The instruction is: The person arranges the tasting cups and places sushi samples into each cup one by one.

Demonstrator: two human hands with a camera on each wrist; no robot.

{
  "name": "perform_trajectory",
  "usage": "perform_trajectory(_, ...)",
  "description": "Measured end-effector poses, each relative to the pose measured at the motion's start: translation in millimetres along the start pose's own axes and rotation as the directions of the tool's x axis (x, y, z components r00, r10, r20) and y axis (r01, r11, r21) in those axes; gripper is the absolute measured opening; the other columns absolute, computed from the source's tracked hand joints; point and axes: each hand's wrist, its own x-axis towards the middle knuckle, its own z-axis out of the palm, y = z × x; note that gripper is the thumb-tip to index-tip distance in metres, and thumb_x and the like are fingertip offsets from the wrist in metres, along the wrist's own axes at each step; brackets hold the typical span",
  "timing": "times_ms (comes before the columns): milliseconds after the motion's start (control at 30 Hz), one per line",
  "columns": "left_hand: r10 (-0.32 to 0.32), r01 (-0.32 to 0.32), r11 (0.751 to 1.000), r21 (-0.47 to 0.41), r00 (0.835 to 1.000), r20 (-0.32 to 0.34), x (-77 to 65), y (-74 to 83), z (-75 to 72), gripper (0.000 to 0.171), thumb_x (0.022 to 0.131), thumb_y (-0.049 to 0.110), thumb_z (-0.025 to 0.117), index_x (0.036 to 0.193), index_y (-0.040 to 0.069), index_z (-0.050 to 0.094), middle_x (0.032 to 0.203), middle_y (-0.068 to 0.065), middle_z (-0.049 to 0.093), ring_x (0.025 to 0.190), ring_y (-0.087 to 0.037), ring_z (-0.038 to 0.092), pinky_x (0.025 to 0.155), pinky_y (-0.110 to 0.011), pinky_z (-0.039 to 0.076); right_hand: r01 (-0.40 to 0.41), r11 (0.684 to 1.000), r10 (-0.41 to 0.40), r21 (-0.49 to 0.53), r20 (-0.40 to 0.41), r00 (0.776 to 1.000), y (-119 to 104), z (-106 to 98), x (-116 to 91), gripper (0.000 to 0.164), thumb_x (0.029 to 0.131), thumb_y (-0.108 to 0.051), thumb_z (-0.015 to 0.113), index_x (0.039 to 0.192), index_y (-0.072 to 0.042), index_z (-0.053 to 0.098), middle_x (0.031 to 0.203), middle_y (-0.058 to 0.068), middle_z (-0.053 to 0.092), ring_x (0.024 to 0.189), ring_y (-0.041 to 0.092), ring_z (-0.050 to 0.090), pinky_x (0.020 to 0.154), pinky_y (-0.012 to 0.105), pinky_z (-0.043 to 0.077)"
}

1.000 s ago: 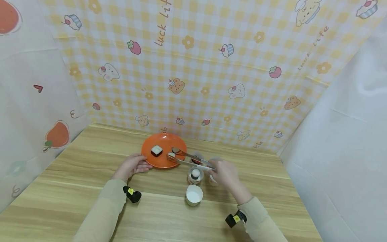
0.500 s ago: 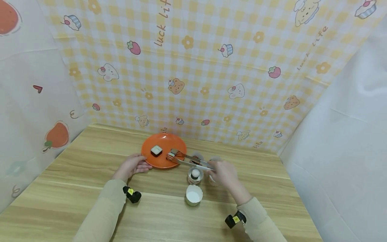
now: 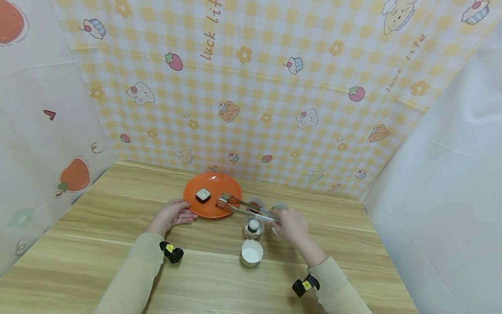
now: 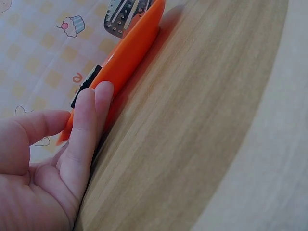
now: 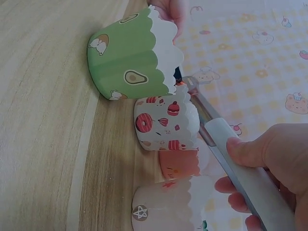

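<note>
At the rim of the orange plate (image 3: 213, 178), my left hand (image 3: 169, 217) pinches its near left edge, thumb above and fingers beneath. My right hand (image 3: 291, 224) grips metal tongs (image 5: 240, 173) with pale handles, reaching left over the cups. Their slotted tips (image 4: 120, 19) are low over the plate's right side, around a small dark piece with a whitish top (image 3: 222, 201); the tips partly hide it, and whether they press on it I cannot tell. A toy-like sushi piece (image 3: 203, 195), white on top and black around, sits on the plate's left part.
Several scalloped paper cups stand right of the plate: a green one (image 5: 120, 62), a donut-patterned one (image 5: 166, 122), a pinkish-orange one (image 5: 178, 163) and a pale one (image 5: 161, 204). A white-and-black piece (image 3: 253, 225) sits in the second. A patterned cloth (image 3: 266, 96) hangs behind the table.
The two arms of the tongs have drawn slightly closer together over the plate. Both hands, the plate and the cups stay where they were.
</note>
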Motion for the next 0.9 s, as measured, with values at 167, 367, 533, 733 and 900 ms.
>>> perform_trajectory(167, -0.003, 0.003, 1.000, 0.003, 1.000, 0.001, 0.8, -0.4, -0.1, 0.045, 0.096, 0.010, 0.040, 0.131, -0.012, 0.023, 0.080, -0.017, 0.065, 0.074, -0.025, 0.066, 0.069, -0.034, 0.054, 0.003, 1.000, -0.003, 0.014, 0.007, 1.000, -0.1, -1.1, -0.6, 0.029, 0.076, -0.029, 0.072, 0.103, -0.019, 0.068, 0.080, -0.004, 0.064, 0.048, 0.005, 0.041, 0.036, 0.021, 0.032)
perform_trajectory(367, 0.001, -0.001, 1.000, 0.004, 1.000, 0.004, 1.0, -0.4, -0.3, 0.044, 0.096, 0.011, 0.039, 0.131, -0.011, 0.024, 0.078, -0.015, 0.065, 0.074, -0.025, 0.066, 0.069, -0.034, 0.054, -0.007, 1.000, 0.007, 0.022, -0.001, 1.000, 0.4, -3.1, -1.7, 0.029, 0.075, -0.030, 0.072, 0.103, -0.020, 0.068, 0.074, -0.006, 0.061, 0.046, 0.005, 0.040, 0.035, 0.022, 0.032)
perform_trajectory(533, 0.002, -0.002, 1.000, 0.003, 1.000, 0.006, 1.1, -0.4, -0.6, 0.043, 0.096, 0.010, 0.039, 0.130, -0.011, 0.024, 0.078, -0.015, 0.065, 0.074, -0.024, 0.066, 0.069, -0.034, 0.054, -0.001, 1.000, 0.002, 0.023, -0.018, 1.000, 1.8, -3.6, -3.0, 0.028, 0.074, -0.030, 0.072, 0.100, -0.020, 0.068, 0.073, -0.007, 0.059, 0.047, 0.005, 0.040, 0.037, 0.021, 0.032)
perform_trajectory(733, 0.001, -0.001, 1.000, 0.000, 1.000, 0.006, 1.0, -0.5, -1.0, 0.040, 0.096, 0.010, 0.039, 0.128, -0.011, 0.026, 0.078, -0.015, 0.065, 0.074, -0.025, 0.066, 0.069, -0.034, 0.054, 0.010, 1.000, -0.009, 0.021, -0.029, 1.000, 3.2, -5.2, -4.1, 0.027, 0.076, -0.031, 0.071, 0.100, -0.020, 0.068, 0.071, -0.007, 0.060, 0.046, 0.005, 0.039, 0.036, 0.022, 0.031)
perform_trajectory(900, -0.007, 0.007, 1.000, -0.002, 1.000, 0.009, 2.5, -0.6, -0.7, 0.037, 0.096, 0.010, 0.039, 0.125, -0.011, 0.030, 0.076, -0.015, 0.065, 0.073, -0.024, 0.066, 0.068, -0.034, 0.054, 0.005, 0.999, -0.004, 0.033, -0.012, 1.000, 4.4, -7.4, -6.6, 0.028, 0.076, -0.030, 0.071, 0.102, -0.020, 0.067, 0.074, -0.008, 0.059, 0.046, 0.004, 0.038, 0.036, 0.021, 0.031)
